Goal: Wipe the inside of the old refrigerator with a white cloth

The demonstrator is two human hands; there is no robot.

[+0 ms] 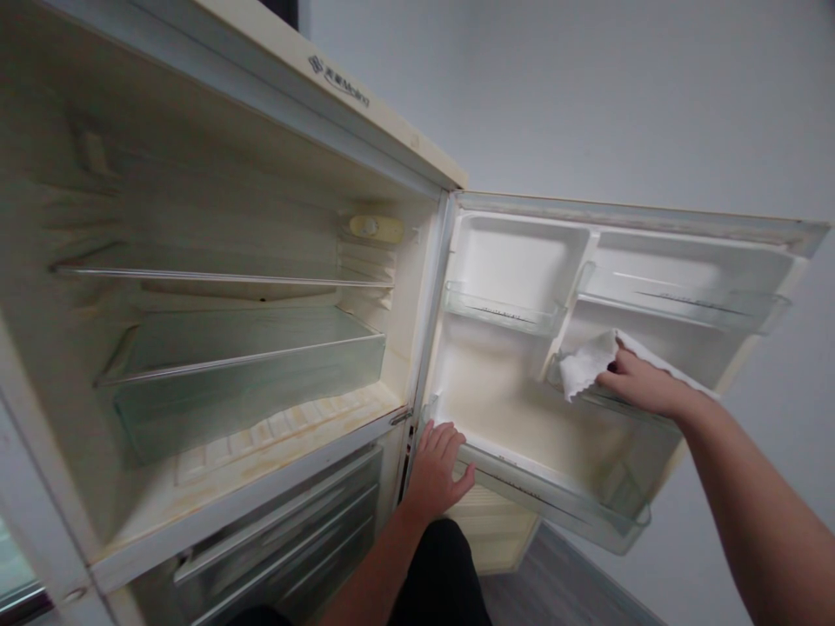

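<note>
A white cloth (587,363) is bunched in my right hand (643,380), whose fingers are closed on it at the middle shelf on the right of the open fridge door (496,369). Part of the cloth hangs past my fingers over that shelf's left end; another edge trails along my wrist. My left hand (438,465) rests with fingers stretched out on the left end of the clear lower door bin (554,491), near the hinge side. Two more clear door shelves, the upper left one (502,315) and the upper right one (682,300), sit above.
To the left stands the fridge compartment with a glass shelf (228,276), a clear drawer (261,382) and a stained floor (274,439). Below is a lower compartment with drawer fronts (293,530) and its open door (496,522). A pale wall (652,104) rises behind the door.
</note>
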